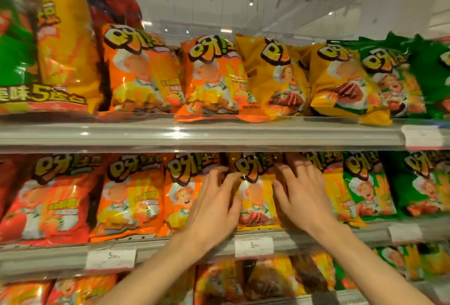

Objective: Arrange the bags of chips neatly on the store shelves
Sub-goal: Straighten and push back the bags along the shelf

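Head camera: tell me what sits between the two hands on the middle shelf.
In the head view, a yellow chip bag stands between the left hand and the right hand, both pressed against its edges.

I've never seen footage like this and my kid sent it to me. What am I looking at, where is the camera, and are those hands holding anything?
There is no machine here. The single picture comes from a wide-angle camera worn on a person's head, looking forward at store shelves, so the two bare arms reaching in from below are that person's own. The left hand and right hand press, fingers spread, on either side of a yellow chip bag standing on the middle shelf. It looks like straightening rather than lifting. Around it stand orange, red and green bags; the upper shelf holds more, and white price tags clip to the shelf edges.
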### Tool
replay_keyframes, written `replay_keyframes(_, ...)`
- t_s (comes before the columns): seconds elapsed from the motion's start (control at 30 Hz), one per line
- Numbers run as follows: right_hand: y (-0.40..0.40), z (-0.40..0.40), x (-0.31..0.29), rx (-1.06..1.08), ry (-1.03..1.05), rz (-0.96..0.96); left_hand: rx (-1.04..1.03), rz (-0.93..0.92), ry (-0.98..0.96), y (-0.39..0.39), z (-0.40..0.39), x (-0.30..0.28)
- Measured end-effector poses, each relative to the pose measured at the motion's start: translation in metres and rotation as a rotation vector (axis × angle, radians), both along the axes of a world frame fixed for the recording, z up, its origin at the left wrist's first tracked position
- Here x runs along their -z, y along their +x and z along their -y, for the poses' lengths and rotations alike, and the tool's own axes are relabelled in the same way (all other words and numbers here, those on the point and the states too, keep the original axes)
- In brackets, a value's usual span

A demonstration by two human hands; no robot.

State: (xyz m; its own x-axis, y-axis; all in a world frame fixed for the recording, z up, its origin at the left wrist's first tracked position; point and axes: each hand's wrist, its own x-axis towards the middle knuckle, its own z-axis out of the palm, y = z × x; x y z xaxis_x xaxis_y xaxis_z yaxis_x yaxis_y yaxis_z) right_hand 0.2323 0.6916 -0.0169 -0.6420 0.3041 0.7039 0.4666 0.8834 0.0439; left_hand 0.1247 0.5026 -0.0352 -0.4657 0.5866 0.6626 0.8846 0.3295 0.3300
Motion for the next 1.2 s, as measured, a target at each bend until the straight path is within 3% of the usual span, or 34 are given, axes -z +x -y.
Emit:
replay_keyframes(0.17,0.000,-0.028,0.008,-0.083,0.131,0.162,-0.115,0.262,-0.091,0.015,-0.058,-0.005)
replay_keyframes(0.4,-0.009,-0.038,0.014,-0.159,0.147,0.188,-0.158,0.314,-0.065,0.012,-0.065,-0.008)
replay_keyframes(0.47,-0.009,-0.039,0.014,-0.168,0.137,0.194,-0.211,0.249,-0.121,0.014,-0.062,-0.007)
replay_keyframes(0.57,-0.001,-0.047,0.010,-0.174,0.145,0.184,-0.341,-0.074,-0.172,0.017,-0.063,-0.008)
replay_keyframes(0.63,0.004,-0.053,0.008,-0.168,0.149,0.179,-0.338,-0.185,-0.187,0.015,-0.069,-0.007)
replay_keyframes(0.93,0.004,-0.055,0.007,-0.202,0.126,0.218,-0.296,-0.199,-0.321,-0.003,-0.080,0.004)
replay_keyframes(1.1,0.027,-0.072,-0.002,-0.222,0.104,0.075,-0.206,-0.227,-0.102,0.015,-0.079,0.000)
replay_keyframes(1.2,0.049,-0.098,-0.002,-0.221,0.080,-0.002,-0.042,-0.104,-0.005,0.035,-0.089,-0.006)
